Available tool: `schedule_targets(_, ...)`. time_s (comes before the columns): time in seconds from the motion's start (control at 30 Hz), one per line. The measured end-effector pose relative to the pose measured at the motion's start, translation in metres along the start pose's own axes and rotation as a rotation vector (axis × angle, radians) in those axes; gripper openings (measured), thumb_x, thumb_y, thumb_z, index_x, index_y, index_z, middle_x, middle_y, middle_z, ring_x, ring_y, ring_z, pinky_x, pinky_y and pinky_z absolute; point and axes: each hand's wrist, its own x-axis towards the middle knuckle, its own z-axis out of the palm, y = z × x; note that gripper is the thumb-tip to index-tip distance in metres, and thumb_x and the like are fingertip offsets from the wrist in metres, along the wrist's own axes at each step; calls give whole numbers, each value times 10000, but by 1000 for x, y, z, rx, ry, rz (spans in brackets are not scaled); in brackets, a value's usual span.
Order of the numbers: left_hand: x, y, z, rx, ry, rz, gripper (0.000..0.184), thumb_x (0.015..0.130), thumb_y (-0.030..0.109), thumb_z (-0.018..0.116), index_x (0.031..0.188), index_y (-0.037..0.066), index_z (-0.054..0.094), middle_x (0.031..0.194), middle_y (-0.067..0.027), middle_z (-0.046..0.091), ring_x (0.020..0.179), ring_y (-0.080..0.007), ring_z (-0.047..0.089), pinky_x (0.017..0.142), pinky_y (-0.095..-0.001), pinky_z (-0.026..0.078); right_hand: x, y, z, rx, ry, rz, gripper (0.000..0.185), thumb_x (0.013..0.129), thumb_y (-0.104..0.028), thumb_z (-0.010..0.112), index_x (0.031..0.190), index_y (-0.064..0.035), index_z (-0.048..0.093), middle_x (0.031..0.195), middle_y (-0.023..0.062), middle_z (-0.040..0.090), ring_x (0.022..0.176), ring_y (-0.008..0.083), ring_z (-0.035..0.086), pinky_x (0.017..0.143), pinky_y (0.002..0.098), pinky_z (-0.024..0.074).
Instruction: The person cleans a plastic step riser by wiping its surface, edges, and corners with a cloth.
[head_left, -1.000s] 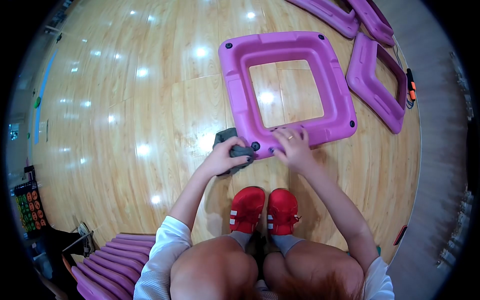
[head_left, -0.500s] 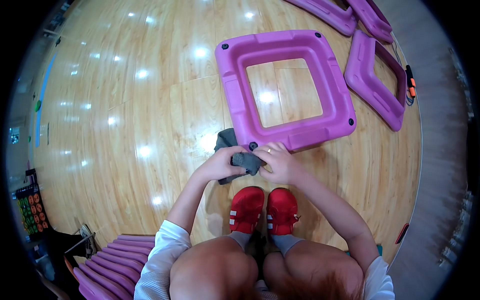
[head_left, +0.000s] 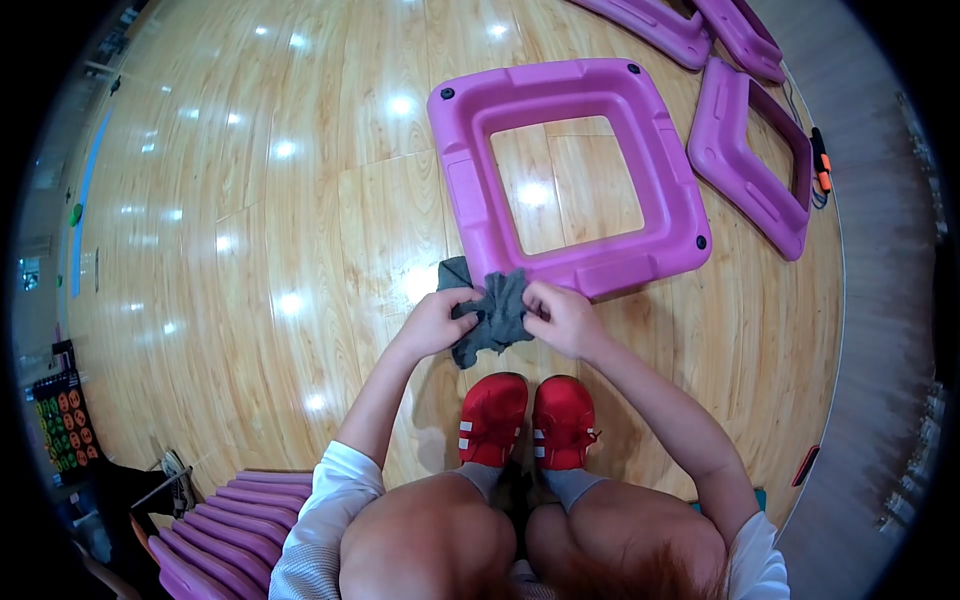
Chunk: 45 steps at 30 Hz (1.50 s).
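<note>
A dark grey cloth [head_left: 496, 318] is stretched between my two hands at the near corner of a purple square plastic frame [head_left: 590, 272]. My left hand [head_left: 438, 320] pinches the cloth's left part, while my right hand [head_left: 562, 318] grips its right edge. Part of the cloth lies over that corner and covers the black foot there. Black round feet show on the frame's other corners. The frame lies flat on the wooden floor, just ahead of my red shoes [head_left: 495, 415].
More purple frames lie at the upper right, one of them [head_left: 715, 150] beside the square frame. A row of purple pieces [head_left: 235, 530] stands at the lower left. A black and orange object [head_left: 821, 160] lies by the right floor edge. Another person's shoe [head_left: 178, 480] shows at left.
The cloth was bunched between my hands beside the frame's near corner foot. Now it is spread wider and covers that foot. My right hand has moved slightly to the right.
</note>
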Motion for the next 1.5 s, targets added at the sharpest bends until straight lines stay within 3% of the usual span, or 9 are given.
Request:
schedule_targets(0.1, -1, 10, -1, 134, -59, 64, 232, 742, 99, 637, 958, 18, 628, 831, -165, 630, 779, -257, 618, 734, -330, 482, 4, 2, 4, 111, 259, -1, 514, 807, -261, 648, 1233, -59, 442, 1051, 143, 598, 944, 316, 590, 768, 410, 471)
schedule_targets(0.23, 1, 15, 6, 173, -120, 62, 223, 730, 98, 626, 931, 7, 594, 814, -173, 615, 773, -311, 614, 718, -358, 481, 9, 3, 9, 29, 326, -189, 487, 797, -276, 669, 1201, -67, 496, 1017, 133, 596, 961, 308, 575, 819, 396, 454)
schedule_targets(0.43, -3, 15, 8, 102, -111, 46, 252, 749, 162, 660, 932, 15, 568, 785, -174, 615, 757, -315, 618, 700, -370, 480, 7, 8, 8, -17, 74, -244, 169, 786, -170, 650, 775, -44, 538, 835, 103, 565, 861, 316, 553, 783, 418, 430)
schedule_targets(0.63, -4, 14, 0, 206, -2, -128, 231, 771, 155, 670, 931, 18, 575, 811, -164, 631, 759, -294, 625, 698, -351, 483, 9, 2, -1, 39, 195, -83, 169, 767, -144, 674, 839, -41, 561, 850, 110, 559, 844, 315, 559, 714, 397, 464)
schedule_targets(0.7, -3, 20, 8, 83, -43, 127, 141, 810, 84, 649, 896, 13, 562, 714, -67, 580, 675, -132, 547, 638, -295, 460, 10, -6, 0, 82, 204, -121, 192, 761, -166, 677, 865, -44, 570, 885, 119, 569, 866, 325, 570, 740, 410, 469)
schedule_targets(0.87, 6, 24, 10, 105, 7, 131, 147, 813, 103, 661, 890, 17, 571, 719, -71, 592, 687, -129, 558, 644, -288, 464, 11, 5, 11, -109, 4, -191, 247, 757, -203, 686, 940, -63, 598, 955, 99, 567, 989, 310, 542, 845, 418, 430)
schedule_targets(0.93, 10, 17, 10, 168, 73, 44, 207, 772, 163, 688, 881, 20, 587, 754, -162, 609, 674, -284, 606, 624, -352, 471, 9, 2, 11, -112, 43, -129, 249, 753, -221, 692, 937, -78, 606, 940, 90, 564, 1000, 276, 528, 884, 420, 382)
schedule_targets(1.03, 10, 4, 25, 161, 158, -13, 243, 750, 187, 714, 839, 14, 569, 745, -161, 603, 684, -299, 607, 623, -366, 468, 7, 1, 8, -279, 141, -87, 245, 747, -229, 700, 925, -92, 604, 937, 82, 559, 991, 250, 515, 897, 417, 343)
schedule_targets(1.5, 23, -42, 40, -63, 219, -157, 436, 737, 250, 772, 910, 25, 441, 860, -126, 597, 788, -192, 591, 682, -325, 465, 25, 29, 11, -344, 203, -89, 532, 689, -465, 721, 1033, -75, 607, 977, 88, 639, 1041, 255, 540, 1004, 407, 309)
